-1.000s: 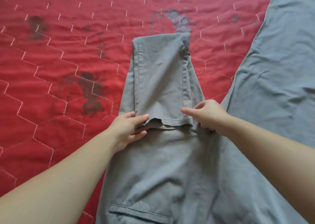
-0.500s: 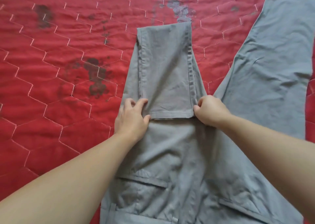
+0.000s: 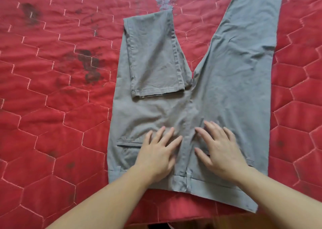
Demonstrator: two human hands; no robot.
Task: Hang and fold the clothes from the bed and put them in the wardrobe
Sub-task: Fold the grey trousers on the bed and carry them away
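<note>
You had the grey trousers (image 3: 226, 92) spread flat on the red quilted bed cover (image 3: 52, 106), waistband nearest you and close to the bed's near edge. The trousers' left leg (image 3: 153, 57) was doubled back on itself, its hem lying across the thigh just above the seat, while the other leg ran straight away toward the upper right and out of view. Your left hand (image 3: 156, 153) lay palm-down on the seat, just beside the flap pocket (image 3: 129, 143), its grip spread with fingers straight and fanned, pinching nothing. Your right hand (image 3: 219, 148) rested flat just beside it, across the centre seam, its grip likewise spread and pressing on the cloth. Dark stains (image 3: 88, 64) marked the cover left of the folded leg.
</note>
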